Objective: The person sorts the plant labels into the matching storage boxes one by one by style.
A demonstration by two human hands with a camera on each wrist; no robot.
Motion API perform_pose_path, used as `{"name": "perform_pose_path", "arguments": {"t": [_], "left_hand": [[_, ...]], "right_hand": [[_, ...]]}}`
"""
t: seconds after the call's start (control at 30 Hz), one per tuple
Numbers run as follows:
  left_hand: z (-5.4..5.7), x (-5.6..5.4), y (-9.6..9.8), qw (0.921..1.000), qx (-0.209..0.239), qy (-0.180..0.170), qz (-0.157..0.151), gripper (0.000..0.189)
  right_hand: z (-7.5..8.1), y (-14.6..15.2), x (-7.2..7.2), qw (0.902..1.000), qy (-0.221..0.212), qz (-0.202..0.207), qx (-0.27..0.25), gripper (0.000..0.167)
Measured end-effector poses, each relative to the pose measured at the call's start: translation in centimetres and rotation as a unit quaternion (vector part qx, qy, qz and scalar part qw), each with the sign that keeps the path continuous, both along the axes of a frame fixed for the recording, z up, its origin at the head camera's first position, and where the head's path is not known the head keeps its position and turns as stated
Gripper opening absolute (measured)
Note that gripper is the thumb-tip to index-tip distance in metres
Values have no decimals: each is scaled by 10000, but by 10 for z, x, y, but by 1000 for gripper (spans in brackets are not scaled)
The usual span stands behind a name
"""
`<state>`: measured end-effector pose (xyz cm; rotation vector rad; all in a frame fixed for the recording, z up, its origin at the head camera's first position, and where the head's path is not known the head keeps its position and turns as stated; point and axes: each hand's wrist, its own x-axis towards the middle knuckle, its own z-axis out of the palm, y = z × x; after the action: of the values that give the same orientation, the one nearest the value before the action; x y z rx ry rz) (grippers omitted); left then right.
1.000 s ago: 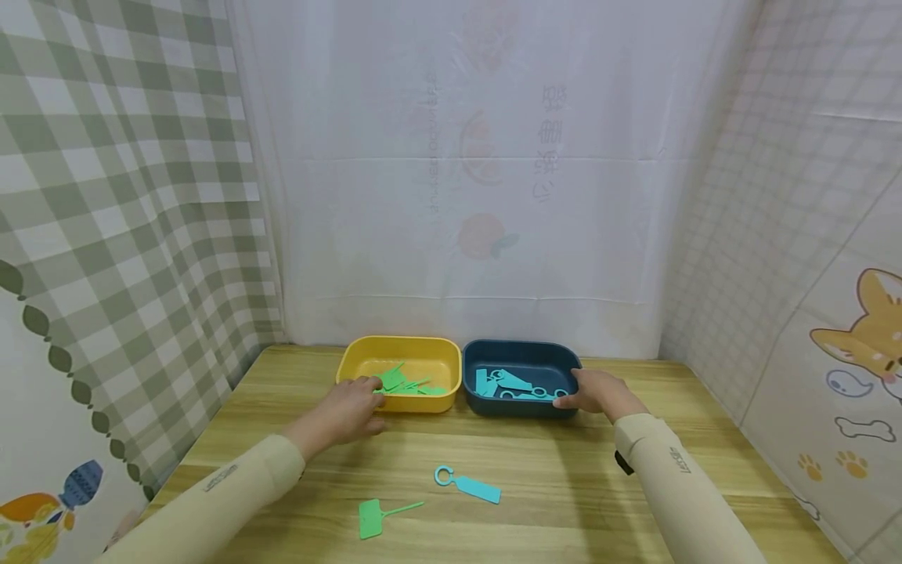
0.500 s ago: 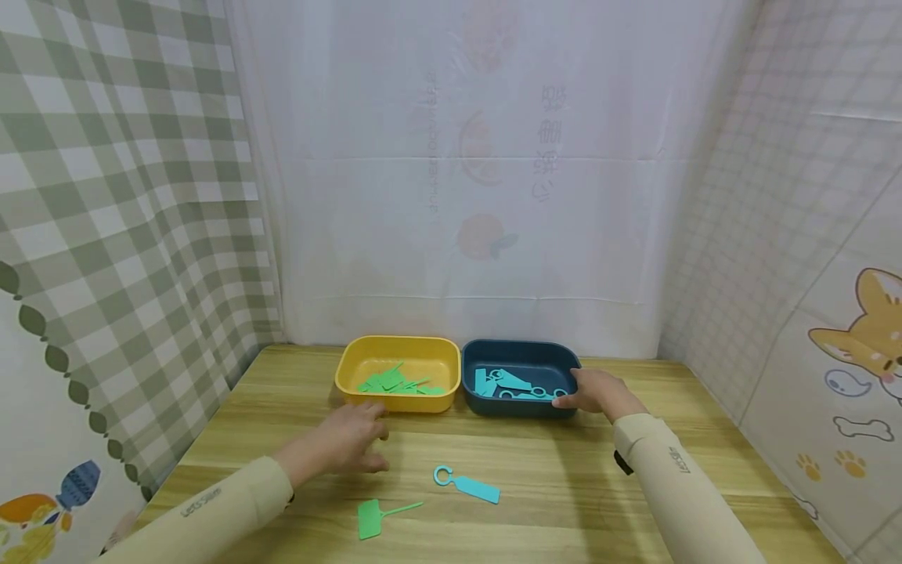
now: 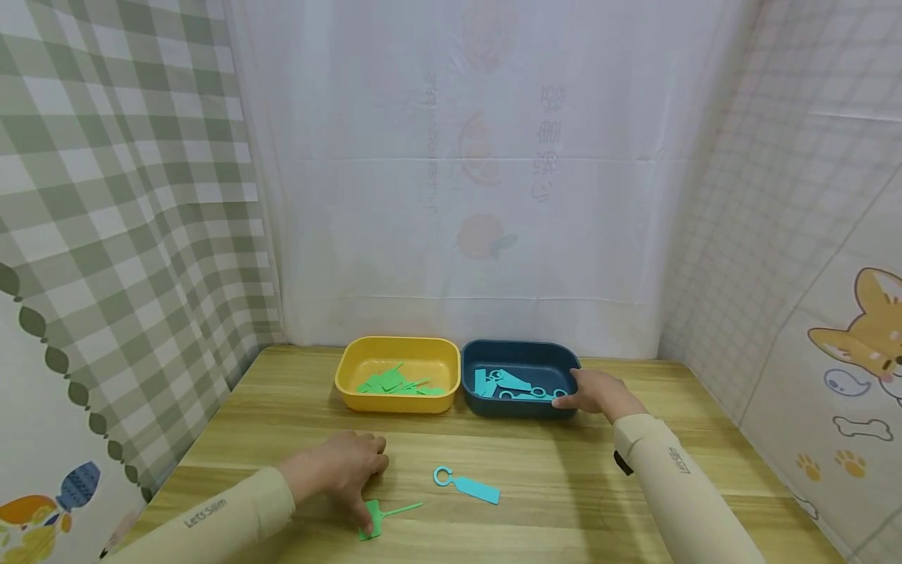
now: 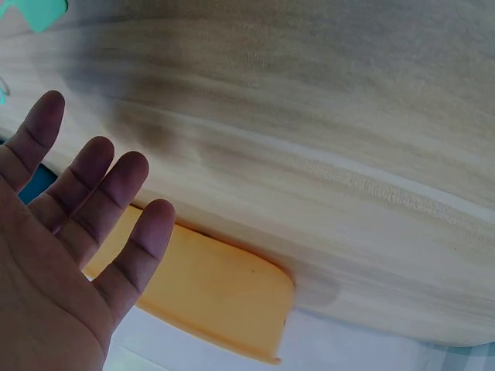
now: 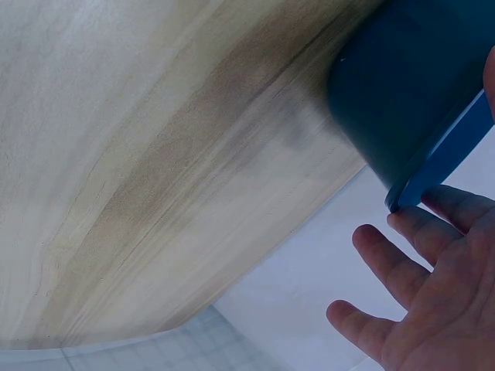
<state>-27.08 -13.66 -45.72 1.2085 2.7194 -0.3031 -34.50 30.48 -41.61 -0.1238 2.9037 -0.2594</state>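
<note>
My left hand (image 3: 345,470) hovers low over the table at left, its thumb tip over the flat end of a green tag (image 3: 376,514) with a thin stem. In the left wrist view its fingers (image 4: 135,255) are spread and hold nothing. Right of it lies a light-blue tag (image 3: 478,489) with a ring end. My right hand (image 3: 599,392) rests at the right front corner of a dark blue bin (image 3: 486,407). The right wrist view shows its fingertips (image 5: 402,220) touching the bin's rim, while the other fingers stay extended.
A yellow bin (image 3: 402,403) with several green tags (image 3: 389,381) stands left of the blue bin. Several light-blue tags (image 3: 510,381) lie in the blue one. White cloth (image 3: 423,258) hangs behind the wooden table (image 3: 535,517); printed cloths hang at both sides.
My left hand has moved from the yellow bin's front left corner back toward me, down to the green tag. My right hand has stayed at the blue bin.
</note>
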Motion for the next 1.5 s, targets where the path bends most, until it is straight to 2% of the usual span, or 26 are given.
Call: {"name": "perform_pose_path", "arguments": {"t": [0.13, 0.3, 0.4, 0.6, 0.73, 0.93, 1.4, 1.5], "left_hand": [[-3, -1, 1, 10000, -82, 2, -30, 57], [-3, -5, 0, 9995, 297, 80, -58, 46], [-3, -7, -2, 9989, 425, 199, -86, 48], [-4, -6, -1, 9995, 153, 267, 69, 63], [-6, -6, -1, 9994, -9, 324, 69, 56], [-6, -8, 0, 9993, 168, 319, -36, 44], [-8, -8, 2, 9983, 165, 529, -176, 35], [-9, -7, 2, 9979, 224, 576, -203, 38]], "right_hand": [[1, 0, 0, 10000, -13, -26, 4, 94], [2, 0, 0, 10000, -8, -34, -2, 93], [2, 0, 1, 10000, -17, -36, -10, 93], [3, 0, 2, 10000, -28, -31, -16, 95], [4, -1, 2, 10000, -21, -14, 13, 96], [3, 0, 1, 10000, 3, -6, 7, 96], [4, -1, 2, 10000, -22, 21, -12, 93], [4, -1, 3, 10000, -36, 3, -29, 93]]}}
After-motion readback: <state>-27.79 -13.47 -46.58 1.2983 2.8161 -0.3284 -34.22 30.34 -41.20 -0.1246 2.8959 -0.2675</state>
